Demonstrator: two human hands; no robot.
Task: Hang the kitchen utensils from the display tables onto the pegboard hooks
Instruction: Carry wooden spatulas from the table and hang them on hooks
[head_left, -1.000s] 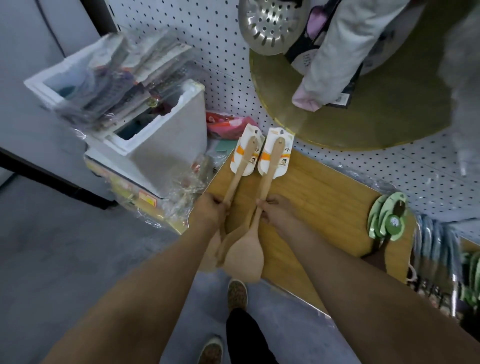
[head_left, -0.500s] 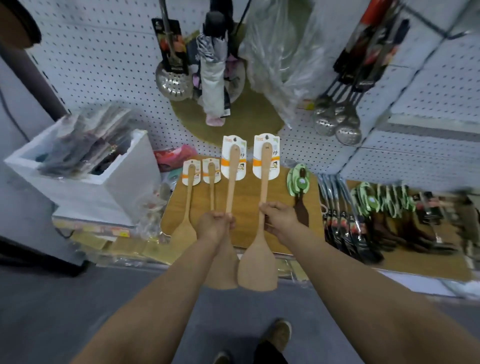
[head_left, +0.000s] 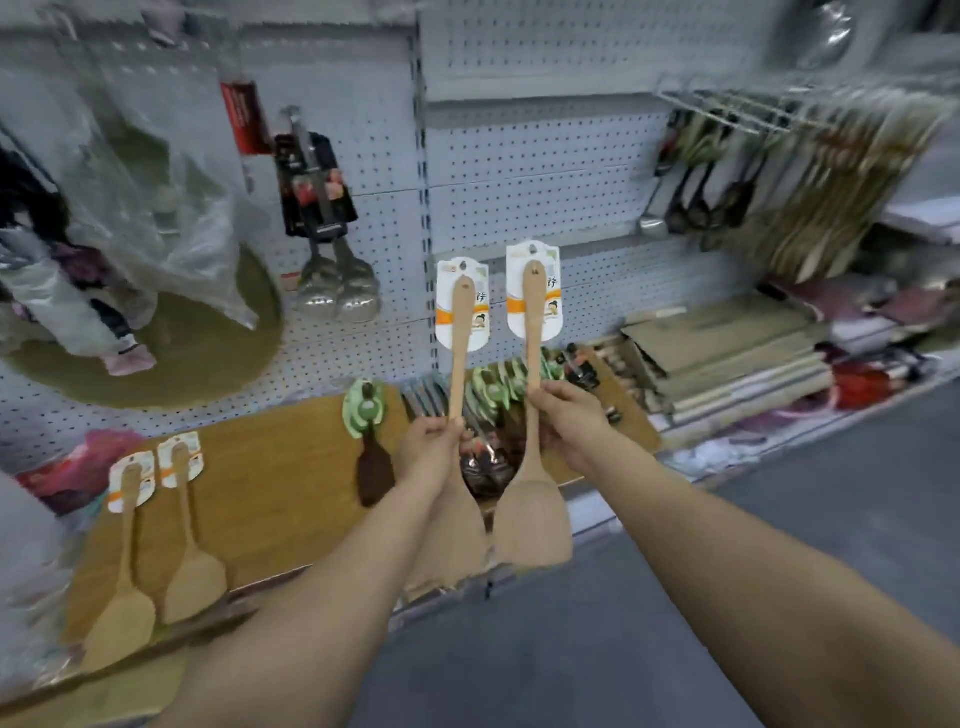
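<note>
My left hand (head_left: 432, 447) grips the handle of a wooden spatula (head_left: 459, 358), held upright with its white label card at the top. My right hand (head_left: 570, 422) grips a second, longer wooden spatula (head_left: 532, 499), also upright, blade down. Both are lifted clear of the wooden display table (head_left: 270, 483) and stand in front of the white pegboard (head_left: 540, 171). Two smaller wooden spatulas (head_left: 156, 561) with label cards lie on the table at the left.
Steel skimmers (head_left: 337, 291) and a plastic-wrapped round board (head_left: 171, 332) hang on the left pegboard panel. Dark ladles (head_left: 701, 202) and bamboo utensils (head_left: 841, 187) hang on hooks at the upper right. Green-carded utensils (head_left: 366, 410) lie on the table; stacked mats (head_left: 727, 353) sit right.
Both hands have lifted the two spatulas off the table and carried them up and to the right. The view has swung right, toward the pegboard's right panel.
</note>
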